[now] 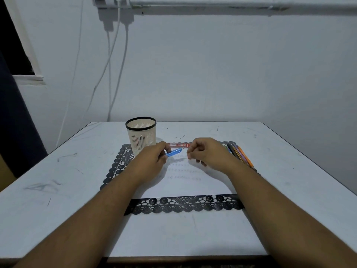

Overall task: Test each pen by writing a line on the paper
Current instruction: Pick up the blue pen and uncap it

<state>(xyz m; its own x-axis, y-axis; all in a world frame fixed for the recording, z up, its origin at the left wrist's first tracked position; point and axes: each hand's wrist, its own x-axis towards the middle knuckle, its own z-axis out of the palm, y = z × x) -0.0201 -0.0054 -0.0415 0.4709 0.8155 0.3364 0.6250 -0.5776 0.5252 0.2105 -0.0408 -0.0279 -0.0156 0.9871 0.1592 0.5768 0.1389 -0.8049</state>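
Observation:
A white sheet of paper [185, 185] with several faint written lines lies on a black lace mat [183, 205]. Above it, my left hand [150, 161] grips a translucent blue pen [173, 152] that points right towards my right hand [204, 152]. My right hand's fingers are curled near the pen's free end; whether they hold anything is hidden. Several coloured pens [240, 154] lie in a bunch on the mat's right edge, just past my right wrist.
A cream slotted pen cup [141, 135] with a black rim stands at the mat's far left corner. A small red box [178, 145] lies behind my hands. The white table [58, 190] is scuffed; cables hang on the wall behind.

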